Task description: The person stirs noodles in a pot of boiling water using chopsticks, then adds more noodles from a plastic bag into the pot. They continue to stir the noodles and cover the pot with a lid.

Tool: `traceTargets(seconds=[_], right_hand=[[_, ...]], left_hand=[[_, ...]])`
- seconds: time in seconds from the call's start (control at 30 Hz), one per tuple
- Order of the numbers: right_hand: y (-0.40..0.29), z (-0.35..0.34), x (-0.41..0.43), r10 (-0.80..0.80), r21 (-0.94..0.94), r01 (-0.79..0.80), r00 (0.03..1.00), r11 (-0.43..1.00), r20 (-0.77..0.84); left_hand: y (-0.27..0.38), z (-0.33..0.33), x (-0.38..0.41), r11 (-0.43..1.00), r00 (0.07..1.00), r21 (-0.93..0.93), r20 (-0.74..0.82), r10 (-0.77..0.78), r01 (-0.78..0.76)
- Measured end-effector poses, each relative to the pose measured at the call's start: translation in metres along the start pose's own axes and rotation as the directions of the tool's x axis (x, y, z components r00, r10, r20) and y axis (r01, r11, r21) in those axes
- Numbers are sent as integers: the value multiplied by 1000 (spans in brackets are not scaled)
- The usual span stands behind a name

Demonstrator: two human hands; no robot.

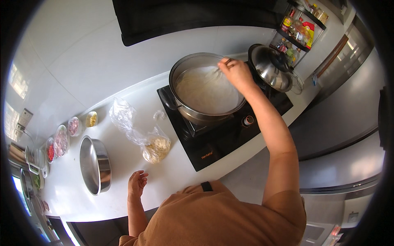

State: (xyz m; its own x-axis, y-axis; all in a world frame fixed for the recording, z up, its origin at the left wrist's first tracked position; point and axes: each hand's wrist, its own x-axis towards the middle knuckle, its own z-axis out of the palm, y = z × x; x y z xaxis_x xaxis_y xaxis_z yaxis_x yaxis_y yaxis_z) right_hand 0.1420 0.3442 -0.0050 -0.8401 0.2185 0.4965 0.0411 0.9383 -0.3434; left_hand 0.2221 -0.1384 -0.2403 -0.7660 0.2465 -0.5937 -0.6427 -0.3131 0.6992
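My right hand point(235, 72) is raised over the far right rim of a large steel pot point(201, 115). Its fingers close around chopsticks point(228, 61), partly hidden by the hand, whose tips reach down into the pot. Pale noodles point(197, 83) lie in cloudy, steaming water there. The pot sits on a black gas cooktop point(197, 150) with a control knob point(247, 121). Low over the white counter point(123, 203), my left hand point(137, 183) holds nothing, its fingers loosely curled and a little apart. Nearest to it is a clear plastic bag with noodles point(157, 149).
A deep steel basin point(95, 166) stands left of my left hand. Small bowls, one with yellow bits point(91, 119) and another with red bits point(50, 152), line the wall. Beyond the pot are a domed lidded pan point(269, 67) and a bottle rack point(303, 33). A range hood point(197, 15) hangs above.
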Motion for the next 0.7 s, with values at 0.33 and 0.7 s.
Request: traceTargets(seconds=[0.33,0.7], right_hand=[[41,34,22,389,167,-397,918,902,80],[42,52,23,380,396,-803,570,445,729]], left_hand=[[-13,10,-1,999,999,34,49,-1,-1],[-20,13,-10,999,1000,44,8,-20,20]])
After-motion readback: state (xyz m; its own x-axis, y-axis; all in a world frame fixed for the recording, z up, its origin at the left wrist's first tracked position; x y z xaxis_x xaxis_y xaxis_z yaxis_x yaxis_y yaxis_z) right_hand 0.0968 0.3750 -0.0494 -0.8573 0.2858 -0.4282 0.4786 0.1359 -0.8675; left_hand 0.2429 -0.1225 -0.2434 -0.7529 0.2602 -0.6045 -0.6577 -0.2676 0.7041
